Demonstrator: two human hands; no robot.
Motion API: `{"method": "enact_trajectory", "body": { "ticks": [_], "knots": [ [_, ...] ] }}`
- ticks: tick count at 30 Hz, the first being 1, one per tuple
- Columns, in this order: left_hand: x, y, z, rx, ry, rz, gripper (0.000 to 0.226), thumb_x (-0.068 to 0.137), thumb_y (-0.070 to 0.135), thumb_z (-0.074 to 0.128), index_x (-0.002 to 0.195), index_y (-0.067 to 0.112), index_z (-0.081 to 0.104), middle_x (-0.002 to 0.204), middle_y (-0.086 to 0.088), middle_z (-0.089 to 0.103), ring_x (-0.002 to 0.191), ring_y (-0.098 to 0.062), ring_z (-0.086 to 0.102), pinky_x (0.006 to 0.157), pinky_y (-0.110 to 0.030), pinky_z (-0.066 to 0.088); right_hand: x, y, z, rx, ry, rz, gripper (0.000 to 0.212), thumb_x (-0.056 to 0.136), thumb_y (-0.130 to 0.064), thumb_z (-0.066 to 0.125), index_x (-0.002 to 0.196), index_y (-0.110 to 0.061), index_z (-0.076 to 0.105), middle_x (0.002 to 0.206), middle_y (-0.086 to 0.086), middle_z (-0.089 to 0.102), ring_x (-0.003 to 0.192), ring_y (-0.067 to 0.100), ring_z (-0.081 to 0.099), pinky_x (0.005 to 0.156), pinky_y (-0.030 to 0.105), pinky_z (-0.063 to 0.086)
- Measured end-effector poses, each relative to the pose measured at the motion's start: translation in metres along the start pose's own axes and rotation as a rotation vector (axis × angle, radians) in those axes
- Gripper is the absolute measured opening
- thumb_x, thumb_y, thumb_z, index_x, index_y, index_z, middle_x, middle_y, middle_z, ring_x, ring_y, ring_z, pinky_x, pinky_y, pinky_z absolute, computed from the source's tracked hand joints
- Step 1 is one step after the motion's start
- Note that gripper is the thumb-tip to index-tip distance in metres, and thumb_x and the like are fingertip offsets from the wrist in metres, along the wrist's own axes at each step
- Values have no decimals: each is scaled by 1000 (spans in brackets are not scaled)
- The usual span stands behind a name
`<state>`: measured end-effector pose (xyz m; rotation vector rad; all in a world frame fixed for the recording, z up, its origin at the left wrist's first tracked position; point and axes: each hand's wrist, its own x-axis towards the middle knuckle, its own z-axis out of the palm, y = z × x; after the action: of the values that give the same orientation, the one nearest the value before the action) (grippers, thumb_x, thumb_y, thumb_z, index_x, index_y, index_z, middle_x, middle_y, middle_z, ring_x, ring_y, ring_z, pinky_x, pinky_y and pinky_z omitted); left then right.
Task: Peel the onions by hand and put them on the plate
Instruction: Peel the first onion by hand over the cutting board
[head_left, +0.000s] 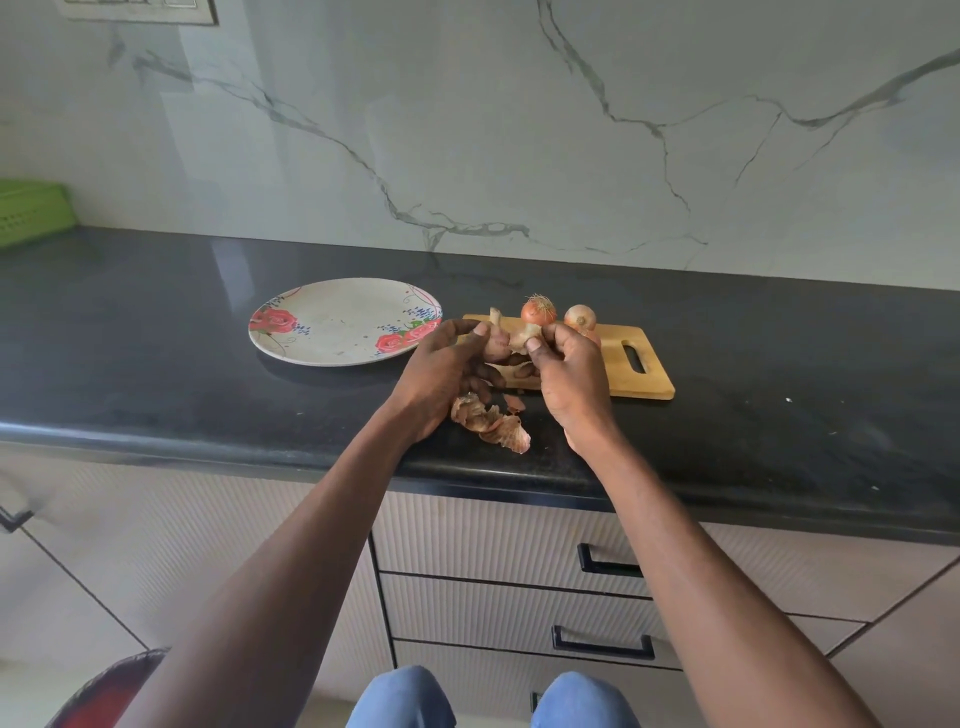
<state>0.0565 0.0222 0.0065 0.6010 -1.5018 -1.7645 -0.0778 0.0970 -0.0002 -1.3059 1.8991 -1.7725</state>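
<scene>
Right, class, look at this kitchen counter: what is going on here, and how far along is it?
A person is peeling an onion by hand above a wooden cutting board. The left hand grips the onion while the right hand pinches a strip of its skin. Loose peels lie on the black counter below the hands. Two unpeeled onions wait on the board. The floral plate to the left holds no onions yet.

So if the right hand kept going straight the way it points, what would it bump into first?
Probably the whole onion on the cutting board, just beyond the right hand. Depth is hard to judge from one view, so it might pass beside it.
</scene>
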Motion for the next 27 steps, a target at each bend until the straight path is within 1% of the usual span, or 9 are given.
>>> {"method": "enact_trajectory", "body": {
  "ticks": [5, 10, 14, 17, 19, 21, 22, 25, 27],
  "knots": [
    [-3, 2, 0, -4, 9, 24, 20, 109, 16, 41, 114, 5, 57, 89, -14, 69, 67, -23, 66, 55, -31, 54, -2, -3, 0, -14, -7, 6, 16, 101, -14, 54, 106, -12, 68, 100, 0, 71, 95, 12, 67, 85, 31, 55],
    [-2, 2, 0, -70, 12, 26, 23, 107, 12, 43, 122, 4, 59, 107, -20, 71, 93, -31, 72, 86, -43, 60, -5, -6, -1, -5, -28, 20, 14, 101, -14, 52, 106, -18, 65, 105, 0, 70, 99, 12, 65, 90, 33, 54],
    [-6, 3, 1, -101, 28, 27, 31, 99, 9, 60, 129, 5, 54, 107, -15, 73, 92, -28, 73, 84, -39, 61, -7, -9, -2, 42, -47, 67, 15, 101, -16, 51, 104, -19, 66, 101, -4, 70, 100, 15, 68, 93, 36, 55],
    [-4, 3, 0, -63, 52, 17, 41, 99, 12, 60, 135, -4, 48, 96, -12, 73, 80, -26, 70, 72, -35, 59, -4, -4, -1, 111, -66, 98, 18, 92, -27, 50, 95, -32, 67, 103, 0, 73, 96, 22, 72, 92, 47, 56],
    [-2, 2, 1, -57, 54, -2, 38, 101, 10, 57, 134, -6, 48, 88, -8, 74, 73, -22, 69, 66, -30, 60, -1, 0, -2, 114, -55, 110, 19, 88, -32, 50, 96, -34, 67, 110, 4, 71, 94, 21, 72, 91, 45, 56],
    [-2, 3, 0, -78, 40, -11, 32, 102, 9, 55, 130, -6, 51, 82, -6, 73, 73, -22, 69, 65, -29, 60, -3, -3, -3, 86, -3, 111, 19, 85, -33, 54, 93, -27, 69, 115, 12, 66, 86, 12, 71, 83, 36, 59],
    [-2, 3, 0, -96, 32, -11, 29, 103, 9, 53, 128, -6, 53, 81, -5, 73, 73, -23, 68, 64, -28, 59, -4, -5, -4, 61, 41, 100, 17, 86, -28, 55, 88, -19, 69, 109, 15, 66, 78, 11, 70, 74, 32, 59],
    [-2, 6, 0, -153, 36, -21, 21, 104, 9, 49, 121, -3, 55, 79, -7, 71, 71, -24, 67, 60, -26, 57, -6, -4, -6, 50, 170, 78, 20, 86, -14, 53, 75, 0, 60, 80, 21, 67, 64, 27, 69, 59, 45, 59],
    [-2, 7, -1, -184, 40, -33, 20, 105, 10, 49, 120, -2, 55, 82, -10, 71, 69, -23, 68, 57, -26, 57, -7, -4, -6, 24, 215, 63, 21, 84, -13, 54, 69, 2, 56, 72, 19, 65, 60, 29, 66, 56, 44, 56]
  ]
}}
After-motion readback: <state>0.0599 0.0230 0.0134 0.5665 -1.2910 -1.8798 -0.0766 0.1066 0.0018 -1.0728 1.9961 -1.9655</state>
